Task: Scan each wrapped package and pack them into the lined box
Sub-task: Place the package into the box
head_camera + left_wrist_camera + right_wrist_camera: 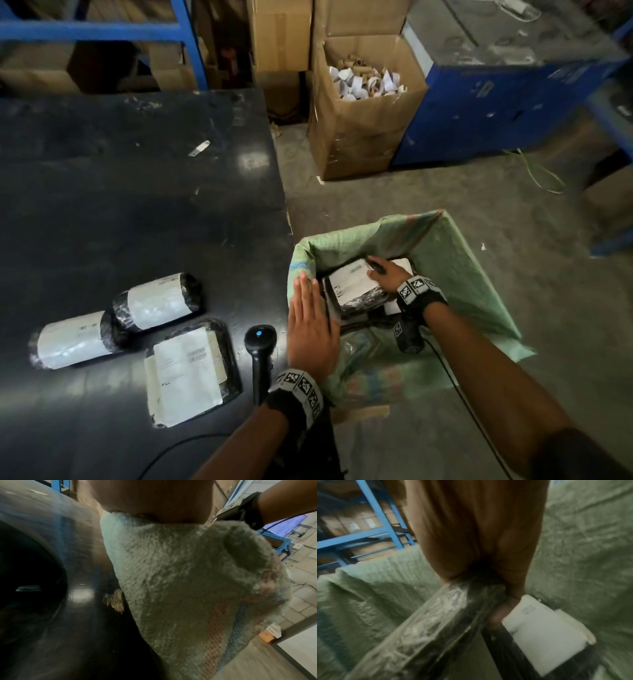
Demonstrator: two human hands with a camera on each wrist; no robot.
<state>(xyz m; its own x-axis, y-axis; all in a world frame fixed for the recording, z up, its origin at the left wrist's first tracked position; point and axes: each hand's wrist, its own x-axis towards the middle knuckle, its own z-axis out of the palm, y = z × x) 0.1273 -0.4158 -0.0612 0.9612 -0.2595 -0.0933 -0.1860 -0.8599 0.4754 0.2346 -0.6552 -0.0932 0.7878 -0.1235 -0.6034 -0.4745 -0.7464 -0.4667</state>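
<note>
in the box: right hand (385,274) is down inside the lined box (479,274), grip wrapped round the end of a black-wrapped package (356,286) with a white label, looks like it's being set down on top of at least one more package (544,631) right under the grip
left hand: left hand (310,329) is flat, fingers straight and together, pressed on the near rim of the green woven liner (180,581), holding nothing, probably just steadying the box
scanner: barcode scanner (259,346) lies on the surface just to the left of that flat hand, nobody holding it
still to go: three wrapped packages on the dark surface (120,205), further left of the left hand: two rolled ones (157,301) (73,339) touching each other and a flat one (190,370) nearest the scanner
progress guess: a couple packed, three left, so maybe around the middle
can't tell: whether the three on the surface are scanned yet, or how many packages sit deeper in the box
</note>
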